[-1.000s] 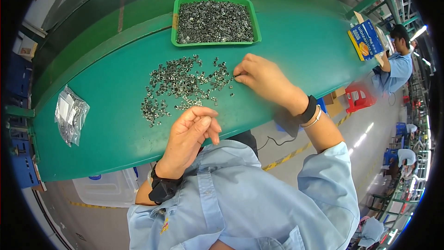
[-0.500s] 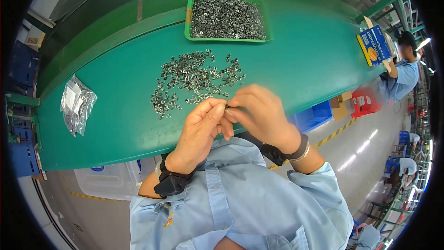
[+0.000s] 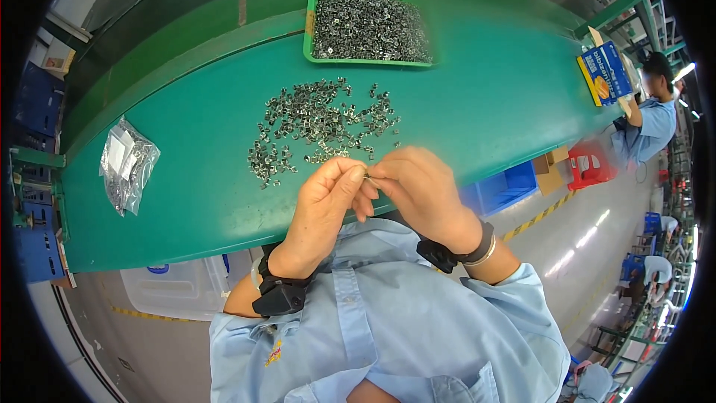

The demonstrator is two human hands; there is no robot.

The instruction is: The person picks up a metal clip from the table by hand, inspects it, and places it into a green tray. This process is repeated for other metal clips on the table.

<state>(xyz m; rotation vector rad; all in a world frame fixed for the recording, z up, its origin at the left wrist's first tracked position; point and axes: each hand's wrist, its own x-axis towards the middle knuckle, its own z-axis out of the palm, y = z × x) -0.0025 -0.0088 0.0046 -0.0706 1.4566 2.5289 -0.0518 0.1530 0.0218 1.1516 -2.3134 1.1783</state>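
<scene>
My left hand (image 3: 326, 198) and my right hand (image 3: 426, 192) meet over the near edge of the green table, fingertips almost touching. Between them is a small metal part (image 3: 367, 175), mostly covered by the fingers. Thumb and forefinger of each hand are pinched on it. Just beyond my hands lies a loose spread of small shiny metal parts (image 3: 317, 116), each like a tiny bracket. Farther back stands a green plastic tray (image 3: 308, 33) filled with the same sort of parts.
On the table's left lies a clear plastic bag (image 3: 128, 168) of small parts. A blue-and-yellow box (image 3: 605, 75) is at the right, near a seated co-worker (image 3: 649, 123). A blue bin (image 3: 507, 188) and a red stool (image 3: 589, 166) stand beyond the table's right edge.
My right hand has tilted and come slightly lower, its fingers closing tighter around the small part. My left hand keeps its pinch almost unchanged. The whole view has shifted a little.
</scene>
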